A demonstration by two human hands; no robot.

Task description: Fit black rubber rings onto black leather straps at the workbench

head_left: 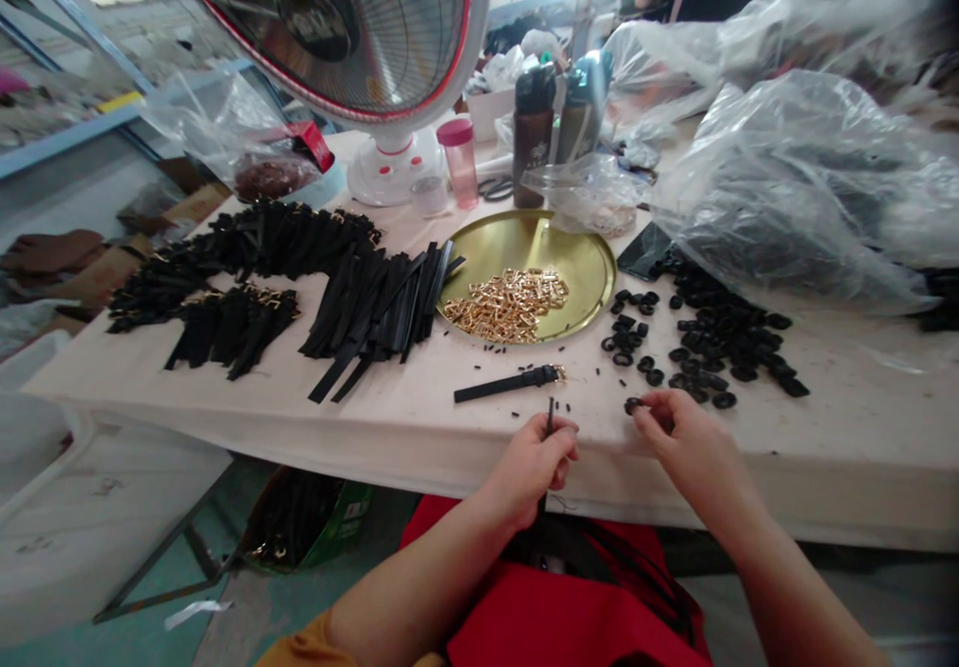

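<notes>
Head view: left hand [528,472] pinches upright narrow black strap [549,419], right hand [698,442] pinches small black ring [633,405] just right of that strap.

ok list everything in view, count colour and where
black straps: many, black, heaped left of tray
buckled strap: one, black with gold buckle, front of tray
round tray: one, brass, mid-table
gold fittings: many, gold, on tray
rubber rings: many, black, right of tray
bottles: two, dark, behind tray
cup: one, pink, beside bottles
fan: one, white and red, back of table
plastic bags: several, clear, right side
left hand: one, at table edge, holding thin black piece
right hand: one, at table edge, pinching black ring
</notes>
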